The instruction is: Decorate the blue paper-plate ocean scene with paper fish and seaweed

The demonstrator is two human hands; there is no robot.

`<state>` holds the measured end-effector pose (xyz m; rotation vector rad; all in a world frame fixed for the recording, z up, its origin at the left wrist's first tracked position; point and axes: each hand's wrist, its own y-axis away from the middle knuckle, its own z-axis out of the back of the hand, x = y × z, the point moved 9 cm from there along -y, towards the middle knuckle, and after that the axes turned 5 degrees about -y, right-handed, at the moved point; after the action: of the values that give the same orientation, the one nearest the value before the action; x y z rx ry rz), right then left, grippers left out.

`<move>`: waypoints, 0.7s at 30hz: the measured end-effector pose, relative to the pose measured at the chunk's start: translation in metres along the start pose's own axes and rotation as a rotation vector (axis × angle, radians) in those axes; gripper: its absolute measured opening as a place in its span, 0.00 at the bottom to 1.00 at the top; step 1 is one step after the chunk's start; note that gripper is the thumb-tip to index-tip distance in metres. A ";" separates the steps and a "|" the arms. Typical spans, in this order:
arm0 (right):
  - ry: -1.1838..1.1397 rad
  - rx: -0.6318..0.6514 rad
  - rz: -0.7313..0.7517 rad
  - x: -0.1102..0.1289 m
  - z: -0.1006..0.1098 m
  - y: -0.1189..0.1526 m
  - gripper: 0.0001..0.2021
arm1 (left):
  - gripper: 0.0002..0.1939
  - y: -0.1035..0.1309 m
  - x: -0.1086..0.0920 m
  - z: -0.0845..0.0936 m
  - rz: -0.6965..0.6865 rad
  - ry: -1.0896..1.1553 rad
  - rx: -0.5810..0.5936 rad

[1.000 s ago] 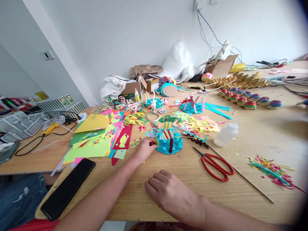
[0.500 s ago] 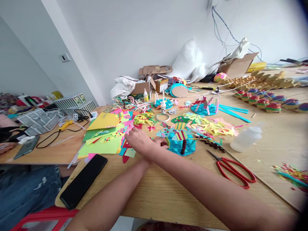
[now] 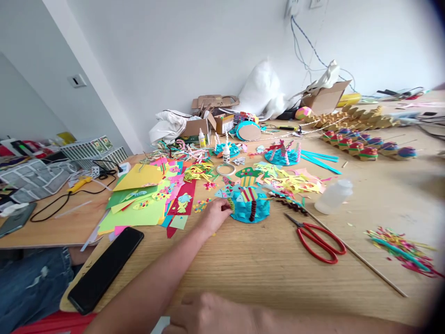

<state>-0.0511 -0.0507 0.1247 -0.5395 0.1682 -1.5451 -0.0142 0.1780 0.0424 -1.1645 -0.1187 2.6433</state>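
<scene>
My left hand (image 3: pixel 216 215) has its thumb and fingers closed on a yellow-green fuzzy stem (image 3: pixel 231 204) at the left side of a blue paper craft base (image 3: pixel 262 214). A striped paper fish (image 3: pixel 247 195) stands above the base, near a dark brown fuzzy stem (image 3: pixel 253 211). Beside it to the left is a light blue paper fish (image 3: pixel 225 191), and a green paper fish (image 3: pixel 248 175) shows behind. At the near table edge, my right hand (image 3: pixel 205 315) is blurred, low in view, its fingers mostly hidden; whether it holds anything does not show.
Red-handled scissors (image 3: pixel 321 241) and a long thin stick (image 3: pixel 368 264) lie to the right, near a translucent bottle (image 3: pixel 333 197). Coloured paper sheets (image 3: pixel 135 215) and a black phone (image 3: pixel 106 269) are at left. A glue bottle (image 3: pixel 226 153) stands behind. Another person's jeans (image 3: pixel 34 283) show at far left.
My right hand has left the paper pile, where its arm crossed over my left, and drawn back to the near table edge. My left hand stays at the blue base. The view has shifted right.
</scene>
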 end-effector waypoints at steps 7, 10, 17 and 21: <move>0.089 -0.063 0.121 -0.004 -0.009 0.027 0.05 | 0.05 0.001 -0.003 0.004 0.006 -0.008 -0.021; 0.174 -0.083 0.132 -0.012 -0.012 0.025 0.07 | 0.05 0.002 -0.006 0.007 0.012 -0.014 -0.027; 0.190 0.028 0.011 -0.044 -0.014 0.022 0.07 | 0.06 0.002 -0.007 0.008 0.020 -0.028 -0.026; 0.173 0.015 -0.018 -0.049 -0.013 0.025 0.05 | 0.06 0.002 -0.006 0.007 0.016 -0.041 -0.033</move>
<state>-0.0360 -0.0072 0.0911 -0.3964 0.2846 -1.6092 -0.0156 0.1747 0.0516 -1.1262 -0.1613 2.6894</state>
